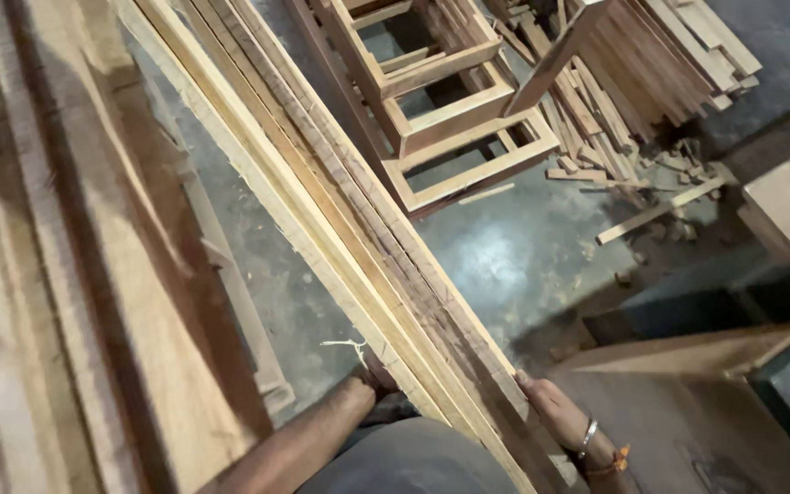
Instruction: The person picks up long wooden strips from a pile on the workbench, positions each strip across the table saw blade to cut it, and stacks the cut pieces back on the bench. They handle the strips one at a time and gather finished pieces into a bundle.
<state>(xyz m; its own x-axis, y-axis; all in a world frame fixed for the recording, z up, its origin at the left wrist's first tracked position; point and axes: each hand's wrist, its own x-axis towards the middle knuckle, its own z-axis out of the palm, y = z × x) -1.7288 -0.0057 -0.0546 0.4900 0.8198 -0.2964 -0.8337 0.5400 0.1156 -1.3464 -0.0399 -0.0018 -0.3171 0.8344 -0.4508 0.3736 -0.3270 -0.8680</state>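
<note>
Fingers first: on the right hand [555,412] we see them pressed together and laid flat along the right edge of the bundle of long wooden strips [358,229]. The left hand [372,377] sits at the bundle's left underside, and we cannot tell how its fingers are set, because the strips cover them. Both hands are low in the frame, just below centre, one on each side of the wood.

The bundle runs as a long diagonal from the upper left of the frame down to the bottom centre, pale strips on its left side and darker, rougher ones on its right. A metal bangle [588,437] and an orange thread [616,460] ring the right wrist at lower right.

At left we have broad wooden planks [75,274] filling the frame edge. At top centre, open wooden frames [450,119] lie stacked on the dark concrete floor [523,256], and a heap of short offcuts [651,64] spreads at upper right, with loose scraps scattered below it. A flat board [688,352] lies at lower right.
</note>
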